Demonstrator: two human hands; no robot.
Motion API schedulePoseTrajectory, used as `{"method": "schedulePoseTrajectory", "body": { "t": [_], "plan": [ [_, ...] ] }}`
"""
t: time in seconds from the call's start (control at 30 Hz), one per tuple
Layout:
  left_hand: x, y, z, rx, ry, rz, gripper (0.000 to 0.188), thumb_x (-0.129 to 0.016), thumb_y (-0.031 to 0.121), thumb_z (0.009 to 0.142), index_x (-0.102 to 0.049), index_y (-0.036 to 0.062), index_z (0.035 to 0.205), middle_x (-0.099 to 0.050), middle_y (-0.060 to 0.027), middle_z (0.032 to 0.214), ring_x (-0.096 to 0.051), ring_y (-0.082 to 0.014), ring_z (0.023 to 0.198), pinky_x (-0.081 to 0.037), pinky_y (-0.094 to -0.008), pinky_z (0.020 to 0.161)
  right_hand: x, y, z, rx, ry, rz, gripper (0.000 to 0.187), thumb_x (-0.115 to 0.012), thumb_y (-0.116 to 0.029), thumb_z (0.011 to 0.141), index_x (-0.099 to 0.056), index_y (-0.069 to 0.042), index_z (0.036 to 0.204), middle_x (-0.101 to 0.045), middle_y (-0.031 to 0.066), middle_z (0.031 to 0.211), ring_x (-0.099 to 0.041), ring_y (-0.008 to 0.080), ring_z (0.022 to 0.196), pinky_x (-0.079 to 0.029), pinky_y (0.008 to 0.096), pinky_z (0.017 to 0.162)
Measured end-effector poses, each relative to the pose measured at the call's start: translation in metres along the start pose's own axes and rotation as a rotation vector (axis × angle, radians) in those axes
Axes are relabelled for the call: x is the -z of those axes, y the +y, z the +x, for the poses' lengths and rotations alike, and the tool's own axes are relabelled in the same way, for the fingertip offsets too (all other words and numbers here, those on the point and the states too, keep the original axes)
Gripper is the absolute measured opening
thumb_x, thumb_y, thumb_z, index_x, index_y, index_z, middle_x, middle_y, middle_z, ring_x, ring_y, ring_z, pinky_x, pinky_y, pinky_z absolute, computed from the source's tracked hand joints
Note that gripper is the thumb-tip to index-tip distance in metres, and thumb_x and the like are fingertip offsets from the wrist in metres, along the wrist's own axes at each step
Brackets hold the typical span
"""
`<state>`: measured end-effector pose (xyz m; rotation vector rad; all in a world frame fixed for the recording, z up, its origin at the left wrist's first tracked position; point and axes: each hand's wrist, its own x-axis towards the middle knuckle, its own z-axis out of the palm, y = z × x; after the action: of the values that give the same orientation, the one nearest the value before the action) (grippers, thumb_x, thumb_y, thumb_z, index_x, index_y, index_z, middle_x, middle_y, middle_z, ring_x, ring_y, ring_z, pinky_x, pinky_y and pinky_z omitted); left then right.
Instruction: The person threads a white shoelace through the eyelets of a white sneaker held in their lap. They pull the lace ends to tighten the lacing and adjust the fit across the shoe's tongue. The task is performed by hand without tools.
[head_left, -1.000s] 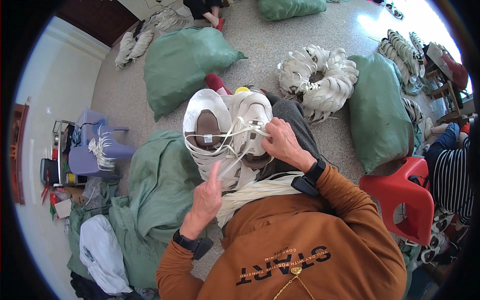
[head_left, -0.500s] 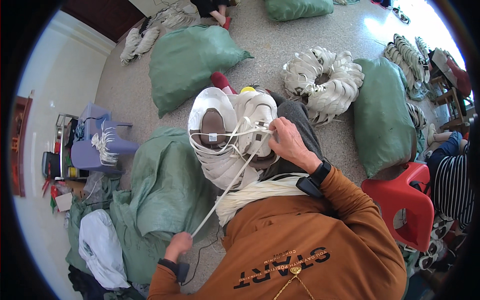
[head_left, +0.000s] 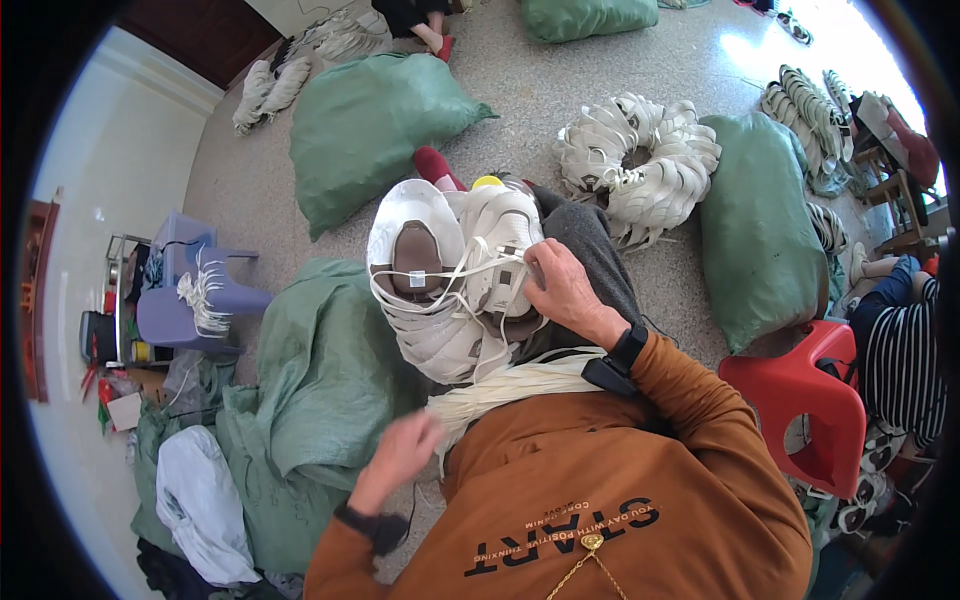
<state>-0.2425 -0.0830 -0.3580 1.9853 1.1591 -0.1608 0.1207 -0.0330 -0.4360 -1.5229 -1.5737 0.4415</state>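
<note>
A white and grey shoe upper (head_left: 500, 235) rests across my lap with its pale lace (head_left: 478, 262) partly threaded. At the shoe's right side, my right hand (head_left: 572, 290) has its fingertips pinched on the lace by the eyelets. Against it on the left stands a nested stack of similar uppers (head_left: 430, 325), the front one showing its brown lining. My left hand (head_left: 405, 450) is in the air beside my waist, left of a bundle of cream laces (head_left: 510, 388) on my lap. Motion blurs its fingers, and I can make out nothing in them.
Green sacks (head_left: 375, 130) lie ahead, with another sack (head_left: 755, 235) to the right. Between them sits a ring of uppers (head_left: 640, 165). A red stool (head_left: 805, 400) is close on my right. On the left are a purple stool (head_left: 200, 310) and crumpled green sacking (head_left: 325, 370).
My left hand has moved up and right, toward my lap. The lace that stretched taut to it now hangs slack by the shoe. My right hand stays at the eyelets.
</note>
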Motion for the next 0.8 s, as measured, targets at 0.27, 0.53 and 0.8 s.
{"method": "schedulePoseTrajectory", "body": {
  "t": [0.27, 0.53, 0.8],
  "plan": [
    [0.001, 0.085, 0.191, -0.492, 0.751, 0.064, 0.03, -0.071, 0.008, 0.085, -0.059, 0.0008, 0.111, -0.06, -0.0169, 0.103, -0.058, -0.0366, 0.104, -0.047, -0.0428, 0.094, 0.011, 0.008, 0.001, 0.045, -0.049, 0.019, 0.032, -0.064, -0.006, 0.08, -0.059, -0.001, 0.112, -0.058, 0.0176, 0.103, -0.059, 0.0372, 0.096, -0.05, 0.0427, 0.084],
    [-0.014, 0.077, 0.224, -0.418, 0.768, 0.285, 0.032, -0.063, 0.007, 0.087, -0.06, 0.0004, 0.119, -0.063, -0.0149, 0.095, -0.066, -0.0335, 0.088, -0.056, -0.0423, 0.074, 0.003, -0.018, 0.007, 0.234, -0.023, -0.201, 0.029, -0.065, -0.006, 0.083, -0.066, -0.003, 0.111, -0.056, 0.0175, 0.121, -0.053, 0.0393, 0.112, -0.045, 0.0468, 0.096],
    [-0.008, 0.072, 0.232, -0.417, 0.714, 0.208, 0.03, -0.063, 0.006, 0.088, -0.063, -0.0001, 0.117, -0.063, -0.0163, 0.093, -0.066, -0.0353, 0.088, -0.055, -0.0439, 0.076, -0.017, -0.019, 0.024, 0.234, -0.028, -0.325, 0.021, -0.063, -0.007, 0.084, -0.066, -0.002, 0.104, -0.056, 0.0142, 0.123, -0.051, 0.0371, 0.117, -0.042, 0.0472, 0.098]
  ]
}}
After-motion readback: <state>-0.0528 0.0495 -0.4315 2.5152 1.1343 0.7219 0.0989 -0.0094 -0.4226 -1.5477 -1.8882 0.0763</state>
